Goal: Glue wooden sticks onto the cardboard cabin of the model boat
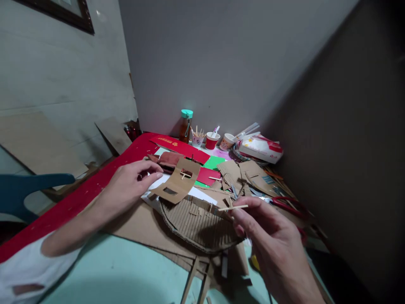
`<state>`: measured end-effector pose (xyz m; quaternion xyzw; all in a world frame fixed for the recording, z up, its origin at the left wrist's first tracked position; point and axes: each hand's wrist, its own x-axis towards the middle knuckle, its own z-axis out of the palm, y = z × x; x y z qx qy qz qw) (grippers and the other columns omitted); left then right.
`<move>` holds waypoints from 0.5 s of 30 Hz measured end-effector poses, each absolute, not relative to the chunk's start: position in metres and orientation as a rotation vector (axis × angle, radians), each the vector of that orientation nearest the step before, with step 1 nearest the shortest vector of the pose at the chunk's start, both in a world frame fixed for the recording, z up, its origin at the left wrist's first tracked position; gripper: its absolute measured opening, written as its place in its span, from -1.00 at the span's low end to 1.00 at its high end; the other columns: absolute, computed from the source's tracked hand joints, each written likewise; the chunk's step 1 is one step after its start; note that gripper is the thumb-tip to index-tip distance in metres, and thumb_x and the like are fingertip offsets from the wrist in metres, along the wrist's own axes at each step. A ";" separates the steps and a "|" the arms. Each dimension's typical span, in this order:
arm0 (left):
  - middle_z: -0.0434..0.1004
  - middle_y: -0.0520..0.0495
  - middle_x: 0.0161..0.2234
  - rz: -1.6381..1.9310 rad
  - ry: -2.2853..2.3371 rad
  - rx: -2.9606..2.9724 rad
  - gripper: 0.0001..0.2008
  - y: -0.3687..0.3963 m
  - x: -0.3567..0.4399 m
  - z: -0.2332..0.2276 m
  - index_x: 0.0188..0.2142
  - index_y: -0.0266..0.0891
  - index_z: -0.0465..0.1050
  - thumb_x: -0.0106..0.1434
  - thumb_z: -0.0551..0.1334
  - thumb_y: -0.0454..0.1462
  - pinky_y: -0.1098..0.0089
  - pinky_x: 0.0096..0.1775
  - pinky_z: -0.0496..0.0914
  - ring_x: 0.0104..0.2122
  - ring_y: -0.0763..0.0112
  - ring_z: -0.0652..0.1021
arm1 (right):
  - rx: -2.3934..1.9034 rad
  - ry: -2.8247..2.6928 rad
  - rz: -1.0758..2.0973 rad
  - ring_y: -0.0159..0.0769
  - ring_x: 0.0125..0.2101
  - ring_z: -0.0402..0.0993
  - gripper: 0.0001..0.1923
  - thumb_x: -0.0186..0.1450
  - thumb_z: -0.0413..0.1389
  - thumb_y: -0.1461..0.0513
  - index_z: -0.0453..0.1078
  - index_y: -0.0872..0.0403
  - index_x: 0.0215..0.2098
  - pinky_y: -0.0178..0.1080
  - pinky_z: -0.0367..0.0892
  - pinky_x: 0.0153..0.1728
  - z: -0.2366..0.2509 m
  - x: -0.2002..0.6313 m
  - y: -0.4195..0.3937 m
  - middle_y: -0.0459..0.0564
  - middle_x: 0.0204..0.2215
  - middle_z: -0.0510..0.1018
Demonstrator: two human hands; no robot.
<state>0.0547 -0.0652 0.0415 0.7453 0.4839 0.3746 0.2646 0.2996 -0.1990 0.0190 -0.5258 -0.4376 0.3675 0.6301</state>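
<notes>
Beside the brown ribbed cardboard boat (199,223), a red sheet (79,198) edges the pale mint table (126,270). Behind the boat lie green paper (213,162), a red cup (211,140) and an amber bottle (185,126) with a teal cap. Red-handled scissors (289,204) lie right of the boat.

Left hand (126,188) flat, right hand (268,240) pinching.

We see bare mint table (120,270) in front of the cardboard boat (199,223), an open way in from the near edge. Behind the boat, loose cardboard pieces (243,173) and red scissors (289,204) crowd the right side. Cups (211,140), a bottle (185,126) and a tissue pack (261,148) line the wall, blocking the back.
</notes>
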 end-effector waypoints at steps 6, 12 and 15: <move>0.64 -0.07 -0.22 0.406 1.273 2.248 -0.82 -0.010 0.059 0.038 -0.23 -0.25 0.58 0.35 0.33 -0.16 0.15 -0.10 0.47 -0.20 0.21 0.60 | -1.265 -1.018 0.863 -0.41 -0.47 0.32 -0.79 0.25 0.37 0.05 0.57 0.00 -0.30 -0.43 0.24 -0.49 0.012 0.314 -0.197 -0.11 -0.43 0.52; 0.58 -0.14 0.01 0.145 1.166 2.150 -0.71 0.013 0.072 0.031 0.04 -0.27 0.50 0.40 0.31 -0.18 0.08 -0.08 0.56 -0.09 0.16 0.62 | -1.297 -1.145 0.856 -0.36 -0.47 0.37 -0.81 0.29 0.31 0.06 0.55 -0.01 -0.33 -0.39 0.28 -0.47 0.015 0.313 -0.197 -0.11 -0.45 0.51; 0.57 -0.15 0.04 0.199 1.150 2.043 -0.70 0.013 0.072 0.025 0.06 -0.26 0.49 0.40 0.31 -0.18 0.08 -0.08 0.57 -0.07 0.15 0.62 | -1.304 -1.107 0.824 -0.36 -0.47 0.39 -0.83 0.27 0.31 0.07 0.55 -0.02 -0.36 -0.39 0.30 -0.46 0.017 0.308 -0.198 -0.13 -0.46 0.50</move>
